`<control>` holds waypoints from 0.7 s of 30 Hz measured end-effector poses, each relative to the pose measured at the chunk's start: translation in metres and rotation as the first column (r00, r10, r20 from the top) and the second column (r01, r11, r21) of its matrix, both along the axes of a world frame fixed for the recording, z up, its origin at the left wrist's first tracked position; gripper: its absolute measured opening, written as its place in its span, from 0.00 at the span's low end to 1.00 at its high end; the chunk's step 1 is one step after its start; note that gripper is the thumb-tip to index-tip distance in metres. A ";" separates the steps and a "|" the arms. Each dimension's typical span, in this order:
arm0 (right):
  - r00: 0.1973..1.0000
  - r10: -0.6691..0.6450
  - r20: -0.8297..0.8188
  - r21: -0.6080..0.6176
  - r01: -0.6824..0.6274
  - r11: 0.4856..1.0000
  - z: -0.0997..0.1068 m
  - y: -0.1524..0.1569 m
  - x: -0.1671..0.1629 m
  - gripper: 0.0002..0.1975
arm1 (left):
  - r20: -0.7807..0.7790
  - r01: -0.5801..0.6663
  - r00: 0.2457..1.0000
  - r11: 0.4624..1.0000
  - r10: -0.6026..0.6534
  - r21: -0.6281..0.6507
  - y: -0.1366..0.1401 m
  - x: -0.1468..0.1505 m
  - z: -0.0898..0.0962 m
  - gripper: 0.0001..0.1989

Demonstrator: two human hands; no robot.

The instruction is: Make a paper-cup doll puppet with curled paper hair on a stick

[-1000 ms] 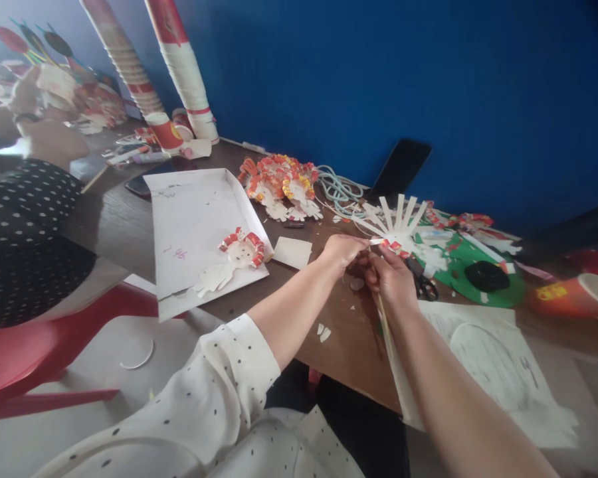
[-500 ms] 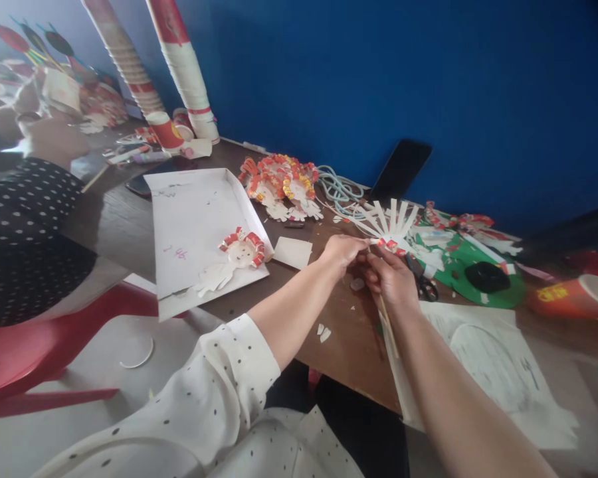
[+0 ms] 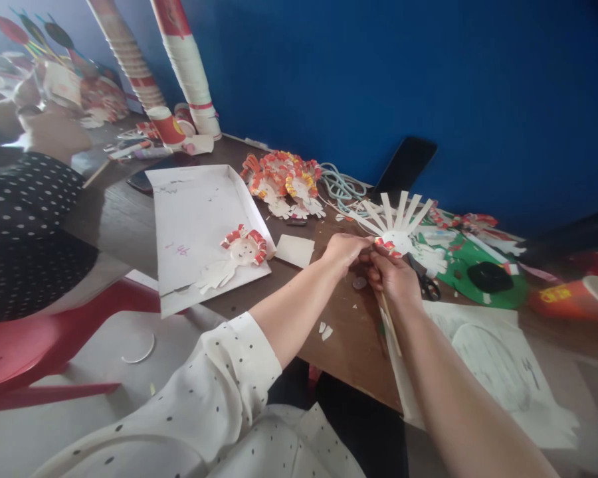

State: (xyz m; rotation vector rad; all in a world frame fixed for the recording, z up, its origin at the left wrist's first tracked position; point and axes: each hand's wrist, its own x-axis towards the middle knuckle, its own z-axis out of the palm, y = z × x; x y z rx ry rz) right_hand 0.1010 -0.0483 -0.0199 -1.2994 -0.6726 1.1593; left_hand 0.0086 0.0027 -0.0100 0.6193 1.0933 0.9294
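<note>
White cutout — left hand, right hand hold it; contact indistinct.

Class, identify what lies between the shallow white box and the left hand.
In the head view, a small pale card lies between box and left hand.

Hazy glare far L, wall darker twd R, edges blurry & warped.

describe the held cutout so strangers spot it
Below the blue wall, over the brown table, a bare left hand and bare right hand hold a white paper cutout. Unlike the red-curled paper cutout on the white cardboard tray, most of its white strips fan out straight.
</note>
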 end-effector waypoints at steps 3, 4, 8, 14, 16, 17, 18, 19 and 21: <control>0.999 0.022 0.025 -0.009 -0.022 1.000 -0.001 0.002 0.003 0.08 | -0.013 0.009 1.000 1.000 -0.009 -0.007 0.002 -0.002 0.000 0.11; 0.999 0.024 0.032 -0.011 -0.024 1.000 -0.001 0.002 0.004 0.08 | -0.016 0.020 1.000 1.000 -0.020 -0.002 0.002 -0.002 -0.001 0.11; 1.000 0.021 0.021 0.006 -0.021 1.000 -0.002 0.002 0.005 0.09 | -0.049 0.056 0.997 0.997 -0.054 0.045 0.004 -0.002 -0.004 0.08; 0.999 0.048 0.000 0.010 -0.048 0.999 0.001 0.000 0.004 0.11 | -0.142 0.085 0.987 0.996 -0.080 0.033 0.005 0.000 -0.009 0.07; 0.997 0.070 0.013 0.002 -0.070 0.998 0.001 -0.001 0.005 0.11 | -0.157 0.097 0.983 0.995 -0.093 0.018 0.004 0.001 -0.009 0.07; 0.996 0.083 0.025 -0.005 -0.083 0.997 0.002 -0.001 0.006 0.11 | -0.158 0.110 0.982 0.994 -0.106 0.016 0.003 0.001 -0.008 0.07; 0.995 0.096 0.037 -0.013 -0.095 0.995 0.002 -0.001 0.006 0.11 | -0.153 0.124 0.981 0.992 -0.120 0.022 0.003 0.001 -0.008 0.07; 0.994 0.100 0.048 -0.015 -0.100 0.995 0.001 -0.001 0.006 0.12 | -0.142 0.140 0.981 0.990 -0.134 0.034 0.002 0.002 -0.007 0.06; 0.994 0.091 0.067 -0.005 -0.091 0.996 0.000 0.000 0.007 0.13 | -0.089 0.131 0.988 0.991 -0.128 0.025 0.001 0.002 -0.004 0.06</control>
